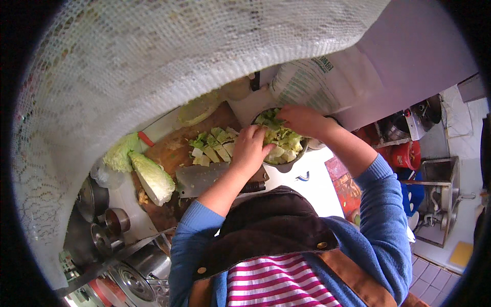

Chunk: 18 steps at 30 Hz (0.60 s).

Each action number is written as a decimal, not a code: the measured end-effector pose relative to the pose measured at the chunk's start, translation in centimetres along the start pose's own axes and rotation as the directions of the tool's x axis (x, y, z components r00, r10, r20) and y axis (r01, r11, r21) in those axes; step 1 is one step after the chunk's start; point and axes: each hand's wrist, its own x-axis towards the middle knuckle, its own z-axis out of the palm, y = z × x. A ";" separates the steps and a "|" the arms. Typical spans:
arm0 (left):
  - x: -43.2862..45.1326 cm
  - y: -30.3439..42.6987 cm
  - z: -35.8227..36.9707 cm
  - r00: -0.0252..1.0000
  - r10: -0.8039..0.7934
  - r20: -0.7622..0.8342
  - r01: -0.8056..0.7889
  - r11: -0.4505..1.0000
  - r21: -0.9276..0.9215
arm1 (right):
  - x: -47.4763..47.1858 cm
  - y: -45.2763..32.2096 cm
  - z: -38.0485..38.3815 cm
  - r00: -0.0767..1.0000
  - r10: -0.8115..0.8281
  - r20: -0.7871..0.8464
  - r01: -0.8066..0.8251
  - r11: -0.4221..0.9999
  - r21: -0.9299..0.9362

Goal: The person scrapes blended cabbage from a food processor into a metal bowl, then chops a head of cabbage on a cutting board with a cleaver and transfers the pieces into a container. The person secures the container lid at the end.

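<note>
Both hands are at a round bowl [284, 167] filled with cut cabbage leaves [285, 146]. My left hand [251, 147] rests at its left edge, fingers bent and thumb over the leaves; whether it grips any is unclear. At the far side of the bowl, my right hand [301, 121] touches green leaf pieces, its fingertips partly hidden. A wooden cutting board [168, 149] lies to the left, bearing chopped cabbage [215, 147] beside my left hand. Nearer me, a cleaver [201, 180] lies flat under my left forearm, its dark handle to the right. A cabbage wedge [153, 178] is on the board's left part.
A cabbage piece [122, 153] lies beyond the wedge. White netted fabric [153, 50] hangs across the upper left. A printed plastic bag [318, 84] stands behind the bowl. Metal pots [117, 220] are at lower left; a metal sink [437, 172] and red bucket [406, 155] are right.
</note>
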 end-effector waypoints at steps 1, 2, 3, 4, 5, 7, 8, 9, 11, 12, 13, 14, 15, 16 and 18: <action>-0.1 0.1 0.3 1.000 0.011 -0.004 -0.011 0.999 0.039 | -0.1 0.1 0.5 1.000 -0.013 0.003 0.013 1.000 -0.020; -0.3 0.3 0.5 1.000 0.014 0.011 -0.014 0.998 0.068 | 0.0 0.2 1.0 1.000 -0.020 0.018 0.021 0.999 -0.033; -0.4 0.3 0.7 1.000 0.019 0.013 -0.020 0.996 0.089 | 0.1 0.3 1.5 0.999 -0.026 0.029 0.027 0.999 -0.043; -0.4 0.3 1.0 0.999 0.000 0.044 -0.006 0.993 0.115 | 0.5 0.4 2.0 0.994 0.032 0.108 -0.021 0.995 -0.096; -0.3 0.3 1.3 0.998 0.010 0.065 -0.019 0.989 0.144 | 1.1 0.4 2.4 0.979 0.090 0.180 -0.063 0.986 -0.152; -0.2 0.3 1.8 0.997 0.003 0.074 -0.018 0.978 0.207 | 2.0 0.2 3.0 0.960 0.152 0.234 -0.109 0.976 -0.188; -0.2 0.4 2.1 0.992 -0.037 0.120 0.012 0.979 0.206 | 2.0 0.1 3.1 0.963 0.157 0.219 -0.122 0.979 -0.163; -0.3 0.4 2.3 0.985 -0.077 0.152 0.042 0.974 0.224 | 2.0 -0.1 3.2 0.973 0.150 0.175 -0.127 0.983 -0.136; -0.6 0.3 2.3 0.992 -0.037 0.117 0.016 0.984 0.177 | 1.6 -0.5 2.9 0.998 0.015 0.053 -0.008 0.992 -0.123; -1.0 0.2 2.0 0.995 -0.018 0.094 0.008 0.995 0.099 | 1.1 -0.6 2.6 1.000 0.002 0.000 -0.002 0.997 -0.083; -1.6 -0.1 1.5 0.999 0.015 0.044 -0.015 1.000 0.015 | 0.8 -0.7 2.1 0.999 0.017 -0.035 -0.019 0.998 -0.056; -1.8 -0.6 0.9 0.999 0.028 0.031 -0.026 0.997 -0.066 | 0.4 -0.9 1.5 0.996 0.039 -0.078 -0.040 0.999 -0.010; -2.2 -1.2 0.0 1.000 -0.003 -0.011 0.003 0.998 -0.070 | 0.1 -1.2 0.9 0.991 0.091 -0.096 -0.088 0.996 0.028; -2.6 -2.3 -1.2 0.998 -0.030 -0.048 0.027 0.997 -0.070 | -0.3 -1.5 0.4 0.985 0.098 -0.139 -0.088 0.993 0.079; -3.8 -5.0 -4.2 0.989 -0.102 -0.104 0.102 0.995 -0.010 | -1.2 -2.5 -0.5 0.972 0.116 -0.205 -0.097 0.990 0.099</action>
